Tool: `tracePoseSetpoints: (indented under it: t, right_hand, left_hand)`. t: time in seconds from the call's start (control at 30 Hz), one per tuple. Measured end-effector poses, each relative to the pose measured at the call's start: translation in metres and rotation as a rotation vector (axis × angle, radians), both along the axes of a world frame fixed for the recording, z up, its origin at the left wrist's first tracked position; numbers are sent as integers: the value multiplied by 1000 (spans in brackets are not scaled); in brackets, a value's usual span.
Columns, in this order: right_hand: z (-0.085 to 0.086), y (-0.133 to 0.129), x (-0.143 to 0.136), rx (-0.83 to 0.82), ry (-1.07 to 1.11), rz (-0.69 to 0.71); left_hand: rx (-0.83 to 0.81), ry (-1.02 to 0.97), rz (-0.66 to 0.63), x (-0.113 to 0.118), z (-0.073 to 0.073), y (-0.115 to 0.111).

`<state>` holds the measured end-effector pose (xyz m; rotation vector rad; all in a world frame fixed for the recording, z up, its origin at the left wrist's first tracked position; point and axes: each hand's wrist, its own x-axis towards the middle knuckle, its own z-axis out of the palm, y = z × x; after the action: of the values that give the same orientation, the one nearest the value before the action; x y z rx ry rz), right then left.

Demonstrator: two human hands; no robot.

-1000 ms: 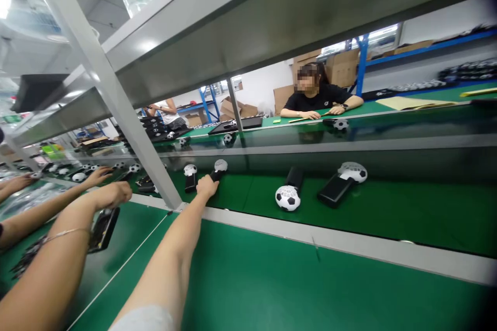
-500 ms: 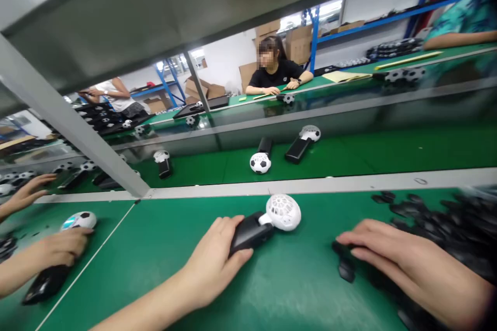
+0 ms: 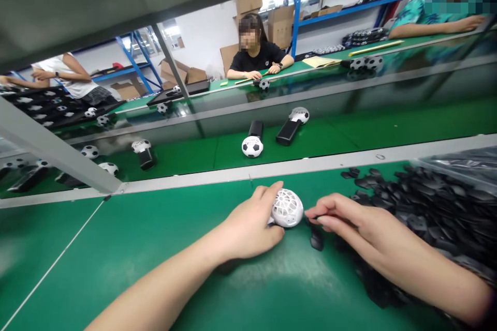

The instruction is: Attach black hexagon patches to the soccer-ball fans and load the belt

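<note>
My left hand (image 3: 250, 222) is closed around a small handheld fan with a white, slotted, football-shaped head (image 3: 288, 209). Its black handle is mostly hidden beneath my palm and wrist. Just right of the fan head, my right hand (image 3: 361, 227) is closed, thumb and index finger pinching a small black plastic piece (image 3: 311, 218). Another dark piece (image 3: 317, 240) shows just below those fingertips; I cannot tell whether it is held or lies on the green worktop (image 3: 163, 238). Beside my right forearm spreads a heap of similar black pieces (image 3: 430, 212).
Beyond the pale rail (image 3: 330, 160), a green belt carries several football fans, among them one fan (image 3: 252, 146) with its ball towards me. A grey post (image 3: 54, 145) slants at left. A clear plastic bag (image 3: 466, 163) lies by the heap. Co-workers sit across the line.
My left hand has shifted up the fan towards its head. My right hand has moved left from the heap to beside the fan. The neighbouring worker's hands have left the view.
</note>
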<state>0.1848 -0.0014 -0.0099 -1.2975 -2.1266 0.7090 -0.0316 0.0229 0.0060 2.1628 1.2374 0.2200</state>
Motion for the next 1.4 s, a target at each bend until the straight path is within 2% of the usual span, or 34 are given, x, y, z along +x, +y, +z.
tracePoseSetpoints:
  t: [0.1, 0.23, 0.43, 0.53, 0.63, 1.0, 1.4]
  right_hand:
    - [-1, 1, -1, -8, -16, 103]
    - [-4, 1, -2, 13, -7, 107]
    - [-5, -8, -14, -78, 72, 40]
    - [-5, -9, -18, -50, 67, 56]
    - [-5, -7, -19, -58, 80, 49]
    - [-6, 4, -19, -252, 201, -57]
    - [-12, 4, -24, -387, 400, -54]
  left_hand:
    - [-14, 16, 32, 7, -1, -8]
    - [-4, 33, 47, 8, -1, -11]
    - [76, 40, 61, 10, -3, -9]
    - [132, 38, 77, 12, -2, -9]
    - [129, 8, 82, 12, -2, -9]
    - [134, -75, 137, 13, -5, -7]
    - [178, -95, 125, 16, -7, -9]
